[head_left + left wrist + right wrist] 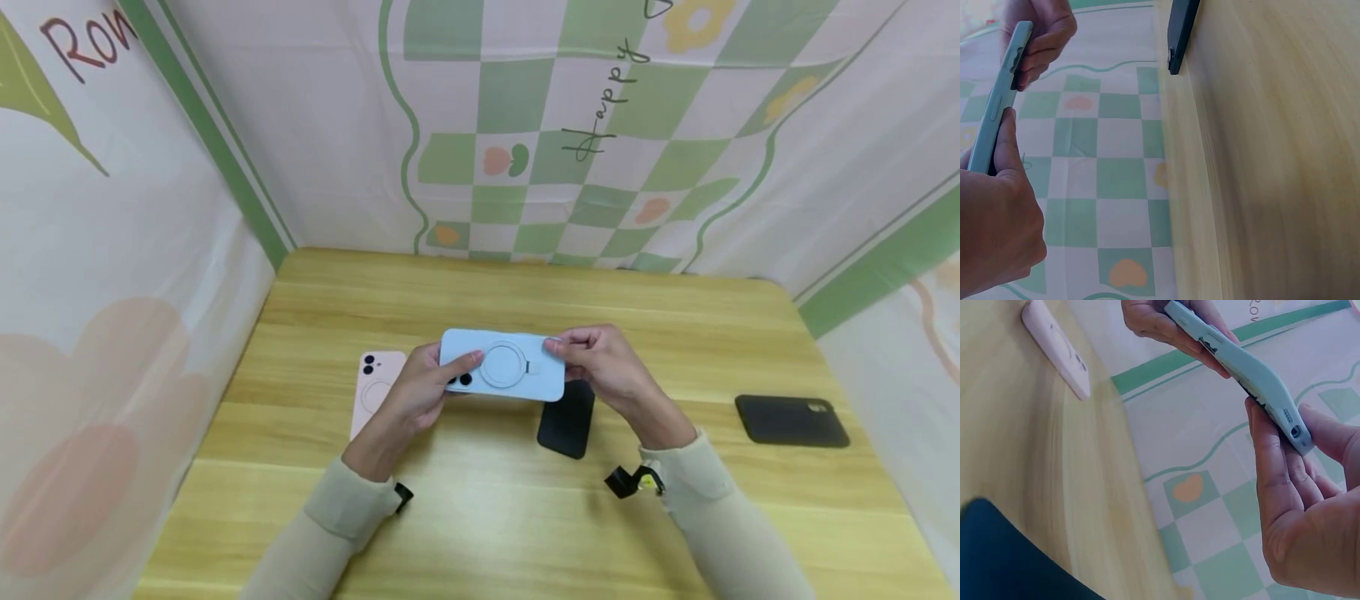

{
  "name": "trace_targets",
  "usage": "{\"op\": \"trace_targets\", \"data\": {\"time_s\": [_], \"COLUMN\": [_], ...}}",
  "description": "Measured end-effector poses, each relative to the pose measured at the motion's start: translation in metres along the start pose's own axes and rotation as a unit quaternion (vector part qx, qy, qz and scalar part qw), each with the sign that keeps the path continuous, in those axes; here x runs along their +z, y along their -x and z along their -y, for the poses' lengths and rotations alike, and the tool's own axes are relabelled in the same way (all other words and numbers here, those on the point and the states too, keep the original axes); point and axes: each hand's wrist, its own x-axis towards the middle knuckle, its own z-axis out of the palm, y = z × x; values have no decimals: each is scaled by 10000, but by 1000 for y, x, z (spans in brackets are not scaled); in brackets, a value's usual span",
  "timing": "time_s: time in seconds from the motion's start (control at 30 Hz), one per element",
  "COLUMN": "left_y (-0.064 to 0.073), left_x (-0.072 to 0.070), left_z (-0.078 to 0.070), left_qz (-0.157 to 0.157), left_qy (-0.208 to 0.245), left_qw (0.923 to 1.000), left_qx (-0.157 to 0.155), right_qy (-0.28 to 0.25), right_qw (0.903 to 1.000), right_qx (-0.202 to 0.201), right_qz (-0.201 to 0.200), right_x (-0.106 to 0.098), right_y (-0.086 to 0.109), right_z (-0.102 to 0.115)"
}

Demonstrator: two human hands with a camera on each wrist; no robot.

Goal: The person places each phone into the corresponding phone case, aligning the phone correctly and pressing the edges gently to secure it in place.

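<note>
Both hands hold a light blue phone case (536, 383) above the table, its back with a ring outline facing up. Dark round camera spots show at its left end. My left hand (420, 387) grips that end, thumb on the back. The right hand (611, 367) pinches the other end, thumb on top and fingers below. In the right wrist view the case (1260, 375) looks bent, with port cutouts at its near end. Something dark shows along its underside; whether it is a phone seated inside, I cannot tell.
A black phone-shaped piece (566, 425) lies on the wooden table (480, 517) below the right hand. A pink phone or case (375, 392) lies left, partly behind the left hand. A black phone case (791, 421) lies far right. Patterned cloth (517, 100) hangs behind.
</note>
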Motion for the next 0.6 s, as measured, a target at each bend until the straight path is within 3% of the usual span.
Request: {"op": "trace_targets", "data": {"time_s": [0.33,0.6], "left_y": [3,8], "left_x": [0,-3], "left_z": [3,1], "left_qz": [34,52], "left_qy": [-313,-655], "left_qw": [9994,9969], "left_qx": [165,437], "right_qy": [-553,-492], "right_qw": [9964,9972], "right_qx": [-4,-31], "right_qz": [644,565], "right_x": [-2,2], "right_y": [-2,2], "right_z": [-9,-11]}}
